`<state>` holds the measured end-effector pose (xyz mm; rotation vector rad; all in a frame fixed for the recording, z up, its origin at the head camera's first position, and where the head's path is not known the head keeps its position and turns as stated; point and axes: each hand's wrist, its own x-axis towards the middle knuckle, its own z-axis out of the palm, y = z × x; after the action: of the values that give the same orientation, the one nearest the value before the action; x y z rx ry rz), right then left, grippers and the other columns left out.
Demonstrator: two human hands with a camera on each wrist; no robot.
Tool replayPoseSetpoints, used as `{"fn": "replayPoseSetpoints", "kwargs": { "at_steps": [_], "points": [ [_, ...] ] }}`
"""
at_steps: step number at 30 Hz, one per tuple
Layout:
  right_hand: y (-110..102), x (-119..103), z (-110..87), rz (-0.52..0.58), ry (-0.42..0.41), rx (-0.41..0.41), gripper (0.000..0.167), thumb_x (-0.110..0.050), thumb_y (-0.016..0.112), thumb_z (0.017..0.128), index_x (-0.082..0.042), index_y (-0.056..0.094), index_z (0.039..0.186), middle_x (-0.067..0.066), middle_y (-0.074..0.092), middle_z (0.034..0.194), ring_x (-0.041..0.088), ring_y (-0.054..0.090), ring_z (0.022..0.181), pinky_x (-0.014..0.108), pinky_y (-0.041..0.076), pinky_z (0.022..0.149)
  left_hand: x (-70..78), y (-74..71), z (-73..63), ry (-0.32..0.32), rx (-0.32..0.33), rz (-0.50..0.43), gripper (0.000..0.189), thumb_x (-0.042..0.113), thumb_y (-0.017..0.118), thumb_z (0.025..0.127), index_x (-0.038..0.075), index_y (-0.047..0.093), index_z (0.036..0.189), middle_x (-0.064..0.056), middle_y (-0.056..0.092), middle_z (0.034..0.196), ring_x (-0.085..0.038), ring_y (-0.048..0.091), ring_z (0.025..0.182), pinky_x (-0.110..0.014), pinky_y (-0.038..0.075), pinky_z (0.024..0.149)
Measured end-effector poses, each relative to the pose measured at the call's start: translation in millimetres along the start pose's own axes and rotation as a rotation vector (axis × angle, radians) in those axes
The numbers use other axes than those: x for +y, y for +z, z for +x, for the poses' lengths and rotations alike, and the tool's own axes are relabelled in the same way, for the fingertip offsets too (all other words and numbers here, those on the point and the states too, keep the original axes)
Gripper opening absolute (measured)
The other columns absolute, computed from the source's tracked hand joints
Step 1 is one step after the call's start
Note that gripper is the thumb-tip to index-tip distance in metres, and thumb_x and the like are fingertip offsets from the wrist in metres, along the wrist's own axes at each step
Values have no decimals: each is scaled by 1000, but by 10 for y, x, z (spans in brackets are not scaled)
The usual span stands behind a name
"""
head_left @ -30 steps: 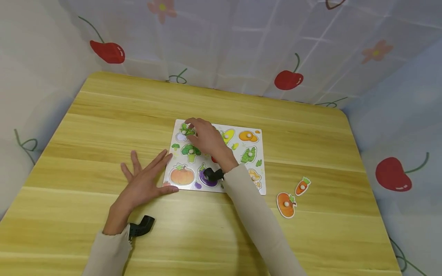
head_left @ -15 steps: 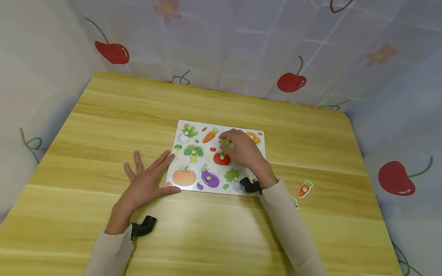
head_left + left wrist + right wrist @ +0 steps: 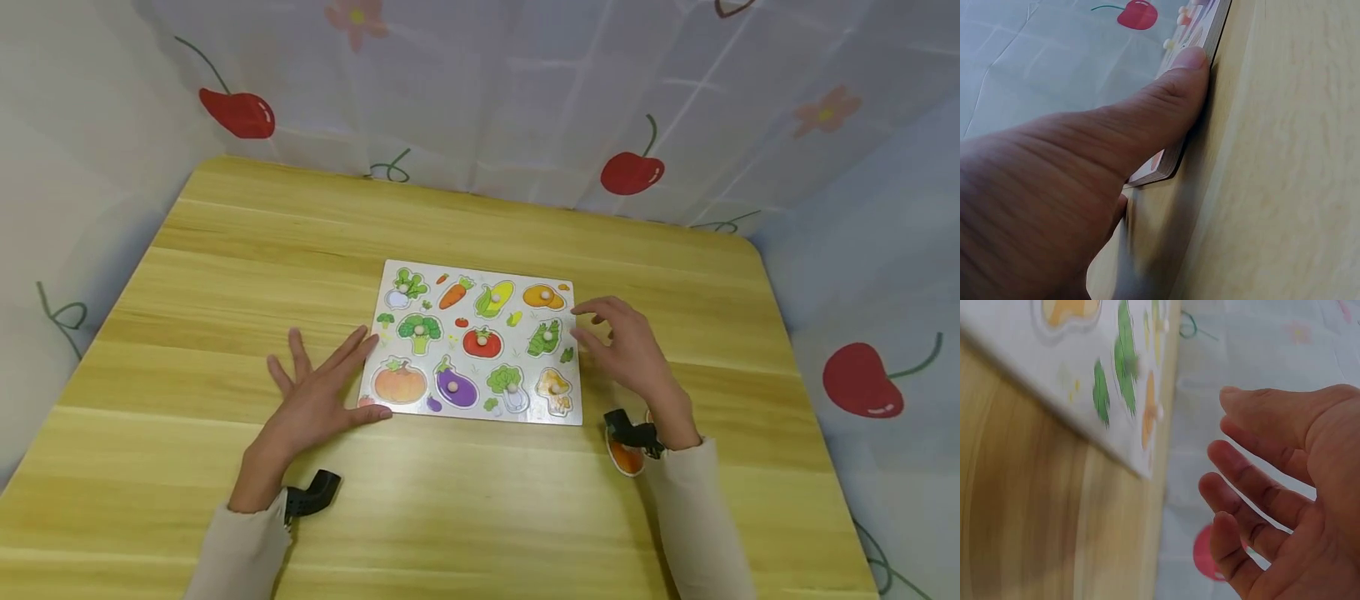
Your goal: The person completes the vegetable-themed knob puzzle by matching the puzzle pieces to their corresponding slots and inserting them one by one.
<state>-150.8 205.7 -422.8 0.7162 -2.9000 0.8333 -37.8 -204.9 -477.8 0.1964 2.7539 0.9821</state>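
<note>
A white vegetable peg puzzle board (image 3: pixel 472 371) lies on the table, most of its pieces seated with knobs up. Its carrot spot (image 3: pixel 454 295) and pumpkin spot (image 3: pixel 399 383) show printed pictures without knobs. My left hand (image 3: pixel 318 402) rests at the board's left side, fingers spread. In the left wrist view its thumb (image 3: pixel 1166 97) lies on the board's edge by a corner. Off the board's right edge hovers my right hand (image 3: pixel 628 350), fingers loosely bent, holding nothing. Beneath that wrist the loose pumpkin piece (image 3: pixel 627 461) is partly covered, and the carrot piece is almost wholly hidden.
The wood-grain table (image 3: pixel 480 517) runs back to a pale curtain (image 3: pixel 495 108) printed with cherries. Small black wrist cameras, the left one (image 3: pixel 315 493) and the right one (image 3: pixel 630 432), stick out from the sleeves.
My right hand has swept rightward from over the turnip piece, across the board, to beyond its right edge, covering the loose pieces. The left hand has stayed at the board's left side.
</note>
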Motion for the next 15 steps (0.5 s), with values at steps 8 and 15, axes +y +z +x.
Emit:
{"fn": "replayPoseSetpoints", "kwargs": {
  "at_steps": [8, 15],
  "points": [
    [-169, 162, -377, -38, 36, -40, 24, -12, 71, 94, -4, 69, 116, 16, 68, 116, 30, 63, 94, 41, 49, 70, -7, -11, -16, -3, 1, 8, 103, 62, 74, 80, 26, 23, 161, 2, 14, 169, -53, -44, 133, -76, -31, 95],
    [-273, 344, -741, -56, 48, -2, 25, -11, 72, 92, -6, 69, 116, 11, 69, 111, 18, 60, 89, 33, 49, 66, -19, 23, 6, 6, 7, 12, 103, 62, 76, 79, 28, 23, 161, 3, 15, 169, -53, -45, 132, -76, -32, 95]
  ]
}}
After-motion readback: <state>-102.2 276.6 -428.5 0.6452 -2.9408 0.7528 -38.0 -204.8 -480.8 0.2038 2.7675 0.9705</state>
